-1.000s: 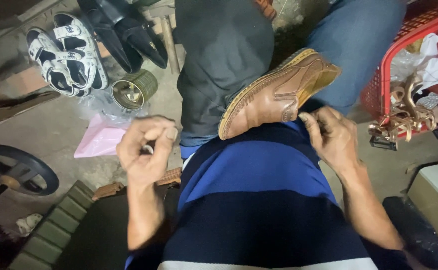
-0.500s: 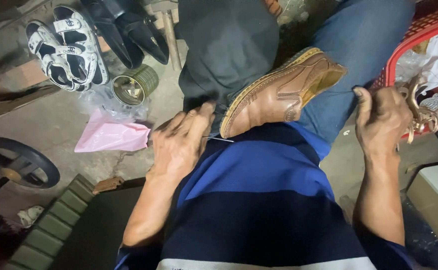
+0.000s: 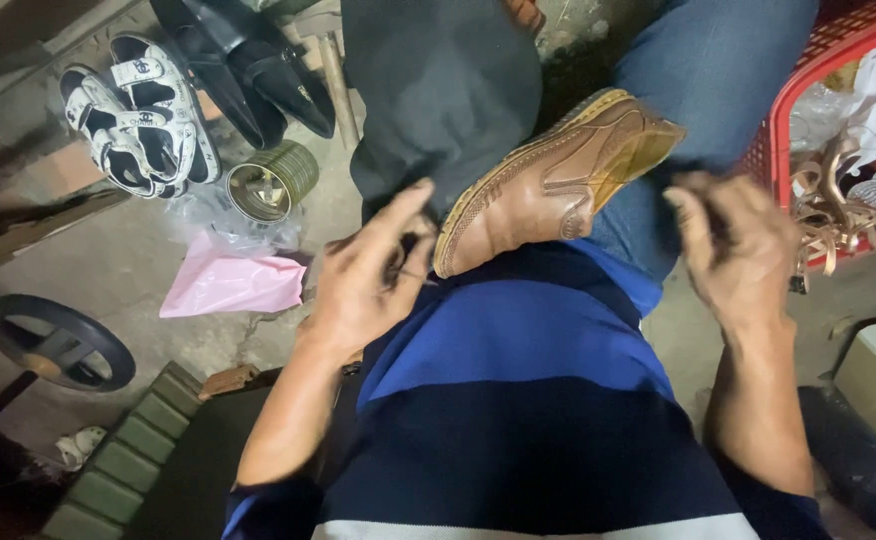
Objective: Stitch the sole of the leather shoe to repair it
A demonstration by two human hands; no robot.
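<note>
Brown shoe (image 3: 558, 175) at frame centre, wedged between knees, toe tip pointing lower left. Left hand (image 3: 373, 270) just beside toe — fingers bunched, pinching something thin, too small to tell. Right hand (image 3: 733, 245) right of shoe, fingers curled loosely, blurred; grip on anything — cannot tell. Tin can (image 3: 273, 180), pink bag (image 3: 233, 285) on floor at left. Sandals (image 3: 138, 125) upper left. Red basket (image 3: 838, 60) upper right.

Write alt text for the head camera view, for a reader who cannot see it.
A brown leather shoe rests sole-side toward the wearer on a person's lap, with the left hand at its toe and the right hand raised beside its heel. On the floor to the left lie white strapped sandals, black shoes, a tin can and a pink bag; a red basket stands on the right.
</note>
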